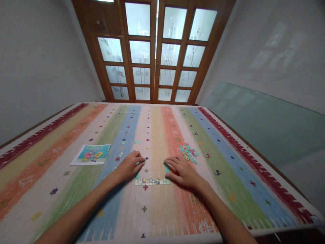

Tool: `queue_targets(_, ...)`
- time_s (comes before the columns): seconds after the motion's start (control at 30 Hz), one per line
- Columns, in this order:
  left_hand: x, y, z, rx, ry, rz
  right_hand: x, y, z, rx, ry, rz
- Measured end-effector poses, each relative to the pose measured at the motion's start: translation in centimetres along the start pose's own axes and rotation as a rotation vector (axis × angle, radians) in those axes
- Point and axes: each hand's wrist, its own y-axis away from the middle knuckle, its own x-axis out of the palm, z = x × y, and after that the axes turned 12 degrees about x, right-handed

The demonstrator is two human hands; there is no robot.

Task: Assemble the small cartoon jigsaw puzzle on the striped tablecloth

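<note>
A partly joined jigsaw puzzle (152, 182) lies on the cloth, its straight bottom row toward me and short teal side strips rising at both ends. At the left strip, my left hand (130, 165) has its fingers bent, with thumb and forefinger closed around teal pieces that they partly hide. My right hand (181, 170) rests at the right strip, holding its teal pieces between forefinger and thumb. Just beyond my right hand is a heap of loose puzzle pieces (188, 153). Two teal pieces (137, 142) lie beyond my left hand.
A printed cartoon picture (92, 155) lies flat to the left. More loose pieces (121, 154) are scattered on the blue stripe beside my left hand. The striped tablecloth (157, 206) covers the wide table. Wooden glass-paned doors (154, 67) stand behind it, with walls at both sides.
</note>
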Motion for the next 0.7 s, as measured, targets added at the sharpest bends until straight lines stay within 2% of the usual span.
queue_targets(0.17,0.8,-0.9,-0.5,0.007,-0.003,-0.01,0.1,0.0,0.0,0.0,-0.01,-0.006)
queue_targets(0.27,0.4,-1.4,-0.7,0.013,0.021,-0.01,0.1,0.0,-0.1,-0.007,-0.008,-0.007)
queue_targets(0.4,-2.2,-1.2,0.1,-0.048,0.033,-0.088,0.0,0.0,0.0,-0.011,0.004,-0.004)
queue_targets(0.53,-5.9,0.7,1.9,-0.115,-0.036,-0.183,-0.1,0.0,0.0,-0.011,-0.002,-0.001)
queue_targets(0.6,-7.3,2.2,2.7,-0.146,-0.042,-0.165,0.0,0.0,0.0,-0.01,-0.01,-0.002)
queue_targets(0.7,-8.3,4.7,3.1,-0.159,-0.046,-0.075,0.0,0.1,0.0,-0.005,-0.015,-0.003)
